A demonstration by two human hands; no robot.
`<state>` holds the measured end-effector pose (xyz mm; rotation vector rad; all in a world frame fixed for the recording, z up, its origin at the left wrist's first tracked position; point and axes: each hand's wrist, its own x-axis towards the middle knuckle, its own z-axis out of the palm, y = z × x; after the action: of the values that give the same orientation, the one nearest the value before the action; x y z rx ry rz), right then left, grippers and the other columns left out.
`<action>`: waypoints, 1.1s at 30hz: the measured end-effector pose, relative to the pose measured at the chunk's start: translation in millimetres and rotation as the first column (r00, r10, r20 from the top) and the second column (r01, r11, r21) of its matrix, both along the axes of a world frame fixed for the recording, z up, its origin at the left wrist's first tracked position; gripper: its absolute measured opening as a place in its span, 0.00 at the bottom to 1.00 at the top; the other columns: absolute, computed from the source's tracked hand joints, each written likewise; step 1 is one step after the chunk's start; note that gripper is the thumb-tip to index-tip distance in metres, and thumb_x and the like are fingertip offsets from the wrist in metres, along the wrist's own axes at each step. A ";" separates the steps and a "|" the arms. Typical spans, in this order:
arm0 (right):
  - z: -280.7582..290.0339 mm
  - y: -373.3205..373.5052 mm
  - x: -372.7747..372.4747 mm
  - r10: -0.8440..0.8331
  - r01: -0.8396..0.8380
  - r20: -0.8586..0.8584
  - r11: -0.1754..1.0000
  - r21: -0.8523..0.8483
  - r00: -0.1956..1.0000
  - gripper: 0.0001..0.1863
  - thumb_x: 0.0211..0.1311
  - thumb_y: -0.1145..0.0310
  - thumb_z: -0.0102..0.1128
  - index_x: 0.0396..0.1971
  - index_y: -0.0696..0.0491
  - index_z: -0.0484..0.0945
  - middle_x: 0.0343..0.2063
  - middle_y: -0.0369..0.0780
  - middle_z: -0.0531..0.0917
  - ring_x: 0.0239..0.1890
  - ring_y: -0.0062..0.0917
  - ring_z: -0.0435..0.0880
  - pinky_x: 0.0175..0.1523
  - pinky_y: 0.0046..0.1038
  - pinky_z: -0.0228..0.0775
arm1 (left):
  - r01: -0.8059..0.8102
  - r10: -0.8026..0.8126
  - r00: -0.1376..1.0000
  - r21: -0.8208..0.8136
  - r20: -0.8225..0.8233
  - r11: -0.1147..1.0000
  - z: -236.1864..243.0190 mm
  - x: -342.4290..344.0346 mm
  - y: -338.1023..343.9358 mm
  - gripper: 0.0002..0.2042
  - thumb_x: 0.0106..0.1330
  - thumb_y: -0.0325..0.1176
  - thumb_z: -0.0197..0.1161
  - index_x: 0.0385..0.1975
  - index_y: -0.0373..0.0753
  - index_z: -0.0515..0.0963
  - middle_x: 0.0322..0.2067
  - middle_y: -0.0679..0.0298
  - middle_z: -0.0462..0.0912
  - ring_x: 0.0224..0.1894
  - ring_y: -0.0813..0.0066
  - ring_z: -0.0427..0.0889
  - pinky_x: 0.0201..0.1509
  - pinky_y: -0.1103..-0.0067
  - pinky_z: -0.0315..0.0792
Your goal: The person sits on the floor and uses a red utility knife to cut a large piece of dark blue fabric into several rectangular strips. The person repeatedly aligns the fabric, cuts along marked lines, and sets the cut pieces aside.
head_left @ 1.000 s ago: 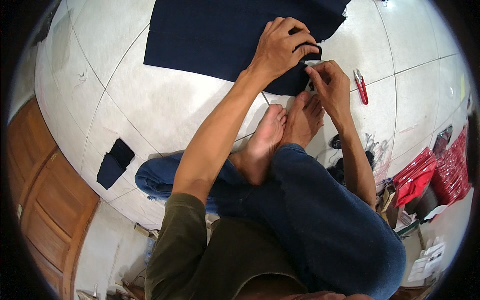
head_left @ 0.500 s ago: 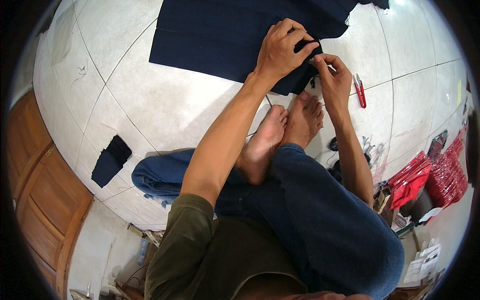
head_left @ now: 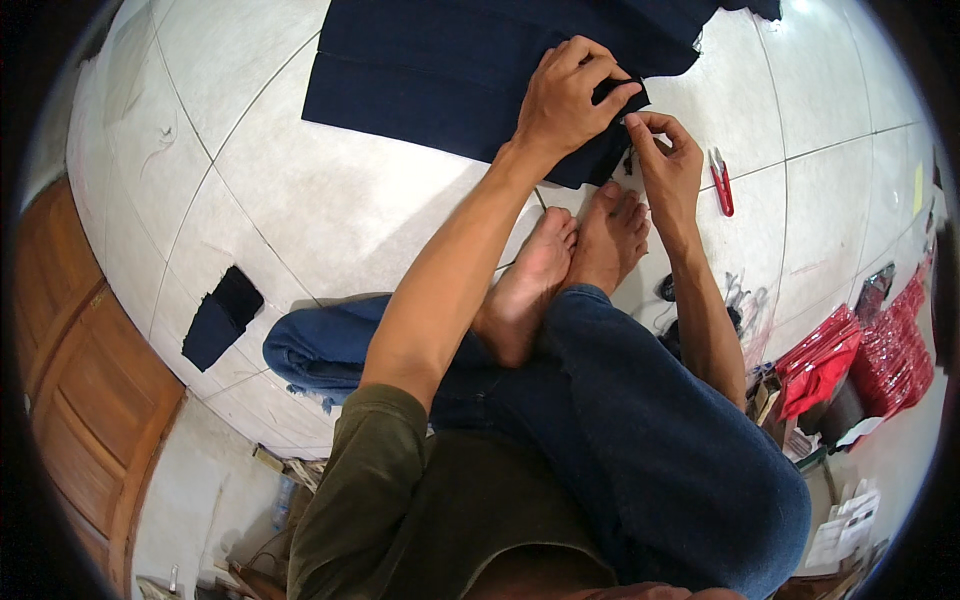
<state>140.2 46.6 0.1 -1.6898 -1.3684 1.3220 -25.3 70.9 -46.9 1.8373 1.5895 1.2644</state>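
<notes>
A large piece of dark navy fabric (head_left: 410, 75) lies spread on the tiled floor at the top of the head view. My left hand (head_left: 565, 95) rests on its right part, fingers curled onto a small folded dark flap (head_left: 637, 98). Just right of and below it, my right hand (head_left: 668, 160) pinches at the fabric's edge with thumb and forefinger; what exactly lies between the tips is small and partly hidden. Dark threads hang beneath. Red-handled thread snips (head_left: 726, 193) lie to the right of my right hand. My bare feet (head_left: 600, 240) are below the fabric, between my forearms.
Small dark fabric pieces (head_left: 215, 325) lie at left, near a wooden door (head_left: 90, 400). On the right are loose dark threads (head_left: 740, 300), red plastic-wrapped bundles (head_left: 885, 360) and white items (head_left: 845, 525). My crossed legs fill the lower middle.
My right hand has moved up a little, its fingertips now closer to my left fingers at the flap. The large fabric appears shifted slightly right and up, while the view has tilted a little.
</notes>
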 end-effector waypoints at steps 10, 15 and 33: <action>6.4 -8.1 27.2 -0.278 0.250 -0.240 0.958 -0.142 0.930 0.13 0.77 0.63 0.48 0.45 0.58 0.73 0.26 0.37 0.77 0.22 0.19 0.73 0.26 0.24 0.65 | -0.016 0.016 0.999 -0.018 0.028 1.000 -1.6 0.8 0.1 0.12 0.61 0.44 0.75 0.34 0.42 0.87 0.42 0.66 0.82 0.46 0.65 0.83 0.52 0.69 0.76; 12.6 -5.3 40.8 -0.238 0.236 -0.017 0.969 -0.075 0.971 0.16 0.76 0.62 0.52 0.37 0.60 0.80 0.27 0.36 0.79 0.21 0.16 0.72 0.26 0.21 0.64 | -0.025 0.025 0.999 0.003 0.020 1.000 -0.4 -2.6 -0.8 0.12 0.62 0.44 0.75 0.34 0.43 0.87 0.42 0.66 0.82 0.46 0.65 0.82 0.52 0.69 0.76; 6.4 -8.5 -3.9 -0.044 0.043 0.039 0.998 0.047 0.998 0.12 0.73 0.67 0.62 0.40 0.63 0.81 0.31 0.37 0.82 0.31 0.16 0.78 0.35 0.20 0.70 | -0.021 0.021 1.000 0.011 0.000 1.000 -1.5 -0.6 0.5 0.11 0.62 0.43 0.74 0.34 0.42 0.87 0.42 0.66 0.81 0.45 0.65 0.82 0.51 0.68 0.75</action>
<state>136.4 38.0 6.4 -1.7143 -1.3664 1.2298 -25.9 71.4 -48.5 1.8313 1.6094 1.2852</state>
